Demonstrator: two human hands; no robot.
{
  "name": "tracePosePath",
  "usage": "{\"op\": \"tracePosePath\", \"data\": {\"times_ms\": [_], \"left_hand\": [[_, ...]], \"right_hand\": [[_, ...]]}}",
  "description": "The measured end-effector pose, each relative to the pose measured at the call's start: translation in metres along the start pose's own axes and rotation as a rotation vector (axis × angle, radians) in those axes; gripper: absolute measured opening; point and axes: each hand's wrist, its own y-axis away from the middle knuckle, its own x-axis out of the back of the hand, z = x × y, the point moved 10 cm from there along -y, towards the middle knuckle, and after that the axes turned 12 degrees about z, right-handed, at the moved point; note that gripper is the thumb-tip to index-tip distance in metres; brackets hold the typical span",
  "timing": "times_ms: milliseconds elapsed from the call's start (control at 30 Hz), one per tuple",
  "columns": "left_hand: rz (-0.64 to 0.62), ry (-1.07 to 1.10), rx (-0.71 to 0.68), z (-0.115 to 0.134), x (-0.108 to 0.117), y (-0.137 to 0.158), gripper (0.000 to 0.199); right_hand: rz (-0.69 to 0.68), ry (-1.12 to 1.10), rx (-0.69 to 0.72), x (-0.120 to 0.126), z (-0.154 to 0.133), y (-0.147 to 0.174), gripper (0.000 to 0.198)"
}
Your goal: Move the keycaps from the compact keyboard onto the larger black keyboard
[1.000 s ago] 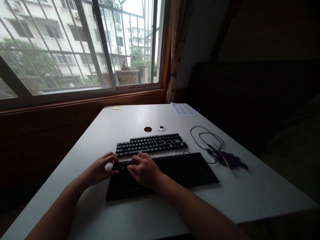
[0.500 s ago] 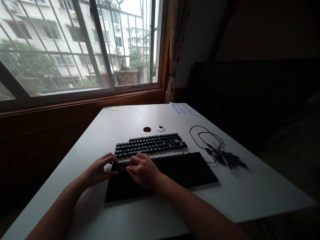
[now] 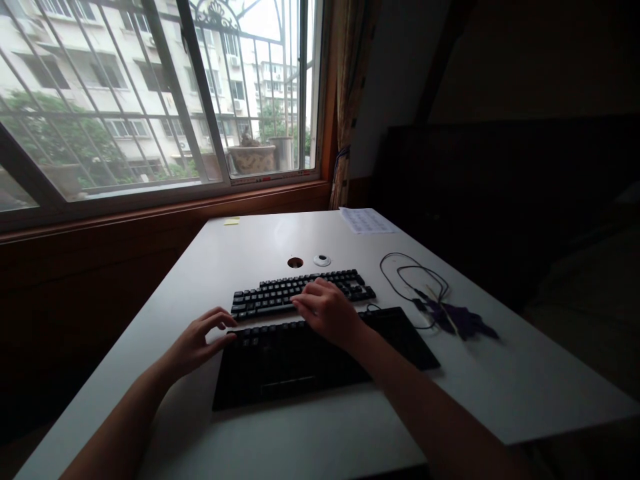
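Note:
A black keyboard [image 3: 320,360] lies on the table nearest me, with keycaps along its back row and a few at its left end; the rest of its face is too dark to make out. My left hand [image 3: 203,340] is at its back left corner, thumb on the near side and curled fingers by the back edge. Behind it lies a set of black keycaps [image 3: 265,300] in keyboard layout. Over the right part of that set is my right hand [image 3: 330,310], thumb and fingers pinched together; whatever is between the fingertips is hidden.
A coiled black cable [image 3: 387,270] and a dark purple cloth-like thing [image 3: 467,321] with a thin stick across it lie to the right. Farther back are a round white cover [image 3: 323,261], a hole [image 3: 295,263], a printed sheet [image 3: 367,221] and a yellow note [image 3: 232,221].
My right hand has moved right and away from me, from the keyboard's left end to over the keycap set behind. My left hand has stayed at the corner.

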Motion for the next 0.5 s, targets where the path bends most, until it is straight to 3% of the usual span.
{"op": "tracePosePath", "data": {"times_ms": [133, 233, 400, 500], "left_hand": [[0.205, -0.149, 0.021, -0.011, 0.019, -0.012, 0.023], [0.267, -0.205, 0.070, -0.022, 0.027, -0.026, 0.027], [0.243, -0.205, 0.136, -0.048, 0.025, -0.063, 0.030], [0.137, -0.277, 0.123, -0.065, 0.006, -0.090, 0.032]], "right_hand": [[0.061, 0.051, -0.012, 0.035, 0.034, 0.016, 0.019], [0.092, 0.074, -0.074, 0.051, 0.061, 0.038, 0.018], [0.142, 0.060, -0.222, 0.055, 0.096, 0.066, 0.018], [0.155, 0.053, -0.252, 0.054, 0.104, 0.070, 0.018]]}}
